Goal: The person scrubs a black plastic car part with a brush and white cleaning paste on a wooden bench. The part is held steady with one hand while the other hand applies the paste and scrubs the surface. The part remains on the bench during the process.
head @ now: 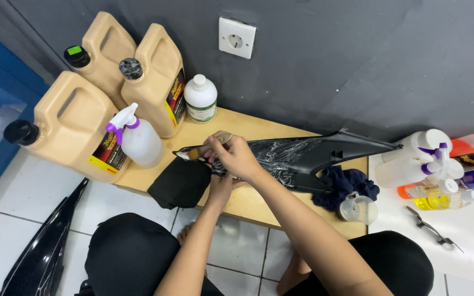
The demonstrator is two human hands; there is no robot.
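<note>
right hand (236, 157) on brush (207, 148), bristles pointing left along black panel (303, 156)

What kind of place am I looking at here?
Likely a vehicle detailing workshop: tan jugs and spray bottles along a low wooden board, where a brush works foam onto a black fairing panel.

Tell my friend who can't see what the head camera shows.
The right hand brushes a foamy black plastic panel with a paintbrush on a low wooden table. The left hand steadies the panel beside a black cloth; tan jugs stand nearby.
</note>
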